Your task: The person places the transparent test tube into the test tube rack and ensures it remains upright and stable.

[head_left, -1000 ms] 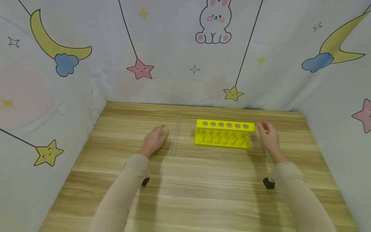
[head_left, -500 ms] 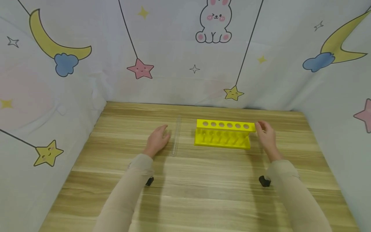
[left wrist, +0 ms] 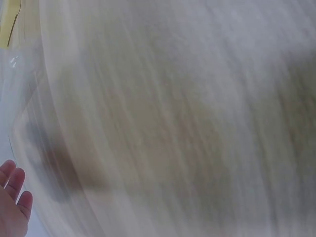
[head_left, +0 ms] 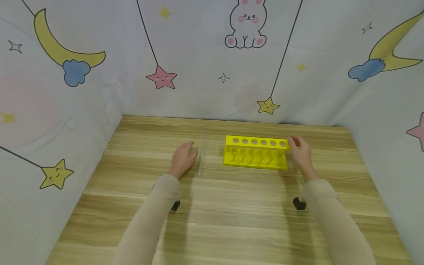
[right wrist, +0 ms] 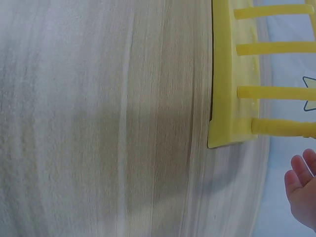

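A yellow test tube rack (head_left: 255, 165) with a row of round holes along its top stands on the table, all its holes without tubes. At its right end is my right hand (head_left: 300, 152), thumb and fingertips right at the end of the top bar. In the right wrist view the fingers (right wrist: 298, 173) show just past the rack's end post (right wrist: 281, 127). A clear test tube (head_left: 202, 156) lies lengthwise to the left of the rack. Close along its left side hovers my left hand (head_left: 182, 159), holding nothing, fingers loosely bent with the thumb toward the tube.
The wood-grain table (head_left: 238, 221) is enclosed at the back and sides by a white curtain (head_left: 198, 103) printed with stars, moons and a rabbit. Black wrist mounts (head_left: 299, 203) hang below both sleeves.
My right hand has moved left, from beside the rack to the end of its top bar. My left hand has shifted right, nearer the test tube. Rack and tube stay put.
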Demonstrator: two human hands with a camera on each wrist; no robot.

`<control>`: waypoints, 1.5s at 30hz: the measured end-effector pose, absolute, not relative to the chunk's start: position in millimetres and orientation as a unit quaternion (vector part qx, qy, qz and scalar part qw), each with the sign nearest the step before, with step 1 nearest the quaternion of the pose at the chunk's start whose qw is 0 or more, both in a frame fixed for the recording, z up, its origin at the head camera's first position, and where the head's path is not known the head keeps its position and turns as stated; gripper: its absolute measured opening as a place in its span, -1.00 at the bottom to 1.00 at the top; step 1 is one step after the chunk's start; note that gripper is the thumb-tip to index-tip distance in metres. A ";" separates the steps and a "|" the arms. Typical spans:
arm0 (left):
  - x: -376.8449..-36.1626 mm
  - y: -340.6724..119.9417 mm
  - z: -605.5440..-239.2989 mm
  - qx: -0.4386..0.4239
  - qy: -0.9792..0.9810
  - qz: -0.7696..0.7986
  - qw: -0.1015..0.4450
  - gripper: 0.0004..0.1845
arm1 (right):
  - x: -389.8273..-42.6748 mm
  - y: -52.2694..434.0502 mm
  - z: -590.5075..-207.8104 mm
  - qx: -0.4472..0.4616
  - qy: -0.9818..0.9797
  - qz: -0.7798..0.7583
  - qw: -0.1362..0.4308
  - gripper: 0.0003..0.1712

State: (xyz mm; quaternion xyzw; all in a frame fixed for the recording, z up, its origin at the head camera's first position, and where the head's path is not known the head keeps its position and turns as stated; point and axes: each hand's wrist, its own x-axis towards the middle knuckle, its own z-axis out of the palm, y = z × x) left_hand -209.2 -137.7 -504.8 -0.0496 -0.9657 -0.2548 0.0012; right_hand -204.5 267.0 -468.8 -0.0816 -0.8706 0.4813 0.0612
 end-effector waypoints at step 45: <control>-221.9 -111.4 -503.8 -0.012 -0.961 -0.275 0.004 -0.52 | -210.9 251.6 -475.5 -0.171 -0.830 0.529 0.037 -0.54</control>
